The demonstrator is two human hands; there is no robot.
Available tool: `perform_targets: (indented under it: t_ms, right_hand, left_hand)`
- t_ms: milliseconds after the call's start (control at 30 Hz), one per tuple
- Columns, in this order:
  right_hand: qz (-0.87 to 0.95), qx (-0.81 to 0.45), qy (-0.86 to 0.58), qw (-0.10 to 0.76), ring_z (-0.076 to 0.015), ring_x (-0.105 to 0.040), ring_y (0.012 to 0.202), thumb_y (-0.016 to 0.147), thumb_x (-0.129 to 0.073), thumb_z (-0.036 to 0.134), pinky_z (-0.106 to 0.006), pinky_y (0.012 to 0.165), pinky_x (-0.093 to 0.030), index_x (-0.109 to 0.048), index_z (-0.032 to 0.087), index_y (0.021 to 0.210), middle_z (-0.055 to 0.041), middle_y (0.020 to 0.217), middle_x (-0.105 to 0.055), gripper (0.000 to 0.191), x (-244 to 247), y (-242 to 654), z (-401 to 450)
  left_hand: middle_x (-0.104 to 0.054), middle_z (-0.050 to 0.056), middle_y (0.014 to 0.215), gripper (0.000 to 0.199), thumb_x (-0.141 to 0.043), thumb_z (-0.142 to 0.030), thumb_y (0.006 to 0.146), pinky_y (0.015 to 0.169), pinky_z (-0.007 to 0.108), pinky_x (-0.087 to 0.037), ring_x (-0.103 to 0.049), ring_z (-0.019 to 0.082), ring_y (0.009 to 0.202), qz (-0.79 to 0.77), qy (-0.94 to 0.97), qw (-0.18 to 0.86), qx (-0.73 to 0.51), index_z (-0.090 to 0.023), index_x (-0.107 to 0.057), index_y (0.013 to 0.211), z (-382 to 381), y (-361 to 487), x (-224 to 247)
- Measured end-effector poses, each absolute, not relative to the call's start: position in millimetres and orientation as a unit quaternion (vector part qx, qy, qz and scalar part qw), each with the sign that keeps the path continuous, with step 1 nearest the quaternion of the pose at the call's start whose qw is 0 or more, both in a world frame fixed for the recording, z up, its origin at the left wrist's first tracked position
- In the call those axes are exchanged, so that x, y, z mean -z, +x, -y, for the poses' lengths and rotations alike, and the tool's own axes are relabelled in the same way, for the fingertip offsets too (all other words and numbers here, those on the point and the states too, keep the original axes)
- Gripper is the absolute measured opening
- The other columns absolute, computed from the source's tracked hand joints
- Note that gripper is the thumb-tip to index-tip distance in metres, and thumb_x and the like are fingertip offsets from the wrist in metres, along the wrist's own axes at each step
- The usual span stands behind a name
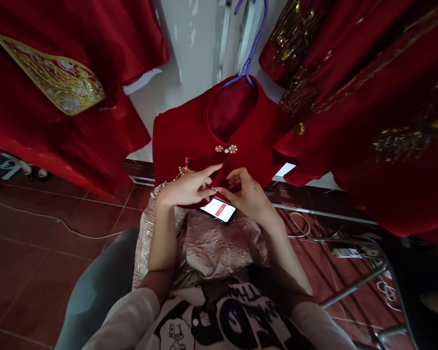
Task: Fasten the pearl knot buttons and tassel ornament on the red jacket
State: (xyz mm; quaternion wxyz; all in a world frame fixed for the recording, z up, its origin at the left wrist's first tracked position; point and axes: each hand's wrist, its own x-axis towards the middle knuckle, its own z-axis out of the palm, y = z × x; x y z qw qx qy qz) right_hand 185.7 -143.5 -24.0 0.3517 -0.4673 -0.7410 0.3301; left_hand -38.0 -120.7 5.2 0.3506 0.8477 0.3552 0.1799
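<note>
The bare left hand (pixel 190 187) and bare right hand (pixel 252 198) meet at the front of a red cloth garment (pixel 182 131) on a purple hanger (pixel 254 44); a lit rectangular phone (pixel 219 209) lies over creased, shiny pink fabric (pixel 219 248).

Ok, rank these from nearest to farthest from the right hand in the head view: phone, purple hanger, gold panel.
1. Phone: just below and left of the right hand.
2. Purple hanger: above, at the red garment's neck.
3. Gold panel: upper left, on another red garment.
</note>
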Motion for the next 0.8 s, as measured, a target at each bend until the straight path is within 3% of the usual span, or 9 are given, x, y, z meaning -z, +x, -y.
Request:
perform_targets:
  t_ms: [133,267,367,500,600,667,733,800]
  right_hand:
    - [0.737,-0.359,-0.451,0.353,-0.0259,-0.07,0.107,0.086,-0.075,0.046,-0.04,0.078,-0.066,-0.054,0.022,0.12,-0.0125,0.116,-0.069,0.046,28,175,142]
    - [0.74,-0.315,-0.492,0.332,-0.028,-0.073,0.111,0.09,-0.066,0.027,-0.046,0.088,-0.064,-0.057,0.023,0.117,-0.0113,0.118,-0.074,0.029,26,170,143]
    - [0.748,-0.294,-0.505,0.316,-0.0284,-0.075,0.111,0.091,-0.062,0.02,-0.046,0.089,-0.063,-0.061,0.024,0.117,-0.0091,0.116,-0.077,0.026,23,170,142]
    - [0.746,-0.285,-0.504,0.328,-0.0253,-0.077,0.103,0.09,-0.061,0.016,-0.042,0.086,-0.062,-0.064,0.024,0.113,-0.0063,0.107,-0.079,0.024,21,173,139]
    - [0.744,-0.282,-0.495,0.349,-0.0229,-0.077,0.096,0.09,-0.062,0.02,-0.037,0.079,-0.061,-0.065,0.024,0.11,-0.0056,0.103,-0.079,0.02,19,178,138]
    - [0.74,-0.279,-0.494,0.362,-0.0224,-0.076,0.094,0.089,-0.063,0.023,-0.034,0.075,-0.06,-0.064,0.024,0.108,-0.006,0.101,-0.078,0.019,17,182,137]
    - [0.736,-0.278,-0.493,0.371,-0.0219,-0.075,0.093,0.088,-0.064,0.025,-0.033,0.073,-0.059,-0.064,0.023,0.107,-0.0063,0.1,-0.077,0.018,15,187,136]
    - [0.734,-0.277,-0.491,0.379,-0.021,-0.074,0.091,0.087,-0.064,0.025,-0.033,0.073,-0.058,-0.064,0.022,0.105,-0.0061,0.099,-0.076,0.018,12,191,136]
  left_hand:
    - [-0.075,0.003,0.083,0.086,-0.047,-0.011,0.091,0.068,0.022,-0.05,-0.068,0.015,0.07,-0.368,0.855,0.314,-0.186,-0.014,-0.011,0.169,122,-35,-5]
    - [-0.079,0.003,0.087,0.091,-0.047,-0.005,0.087,0.071,0.02,-0.049,-0.069,0.013,0.071,-0.368,0.855,0.314,-0.19,-0.015,-0.01,0.169,119,-30,-5]
    - [-0.081,0.002,0.086,0.09,-0.052,-0.005,0.085,0.072,0.023,-0.052,-0.07,0.014,0.069,-0.379,0.847,0.317,-0.196,-0.014,-0.018,0.168,114,-26,-1]
    - [-0.082,0.003,0.09,0.079,-0.064,-0.011,0.085,0.079,0.03,-0.058,-0.076,0.02,0.078,-0.419,0.812,0.318,-0.253,-0.017,-0.041,0.161,110,-23,1]
    - [-0.081,0.002,0.094,0.063,-0.064,-0.009,0.087,0.085,0.032,-0.059,-0.077,0.02,0.085,-0.43,0.789,0.319,-0.3,-0.022,-0.055,0.148,112,-22,-4]
    - [-0.078,0.002,0.096,0.042,-0.064,-0.007,0.087,0.086,0.032,-0.06,-0.076,0.018,0.087,-0.452,0.778,0.288,-0.327,-0.021,-0.066,0.127,114,-25,-8]
    - [-0.073,0.004,0.1,0.024,-0.069,-0.006,0.085,0.086,0.033,-0.06,-0.073,0.018,0.088,-0.487,0.772,0.225,-0.342,-0.02,-0.068,0.105,114,-32,-8]
    - [-0.067,0.006,0.105,0.026,-0.076,-0.006,0.079,0.091,0.038,-0.059,-0.07,0.021,0.094,-0.532,0.754,0.15,-0.354,-0.019,-0.064,0.098,109,-43,-2]
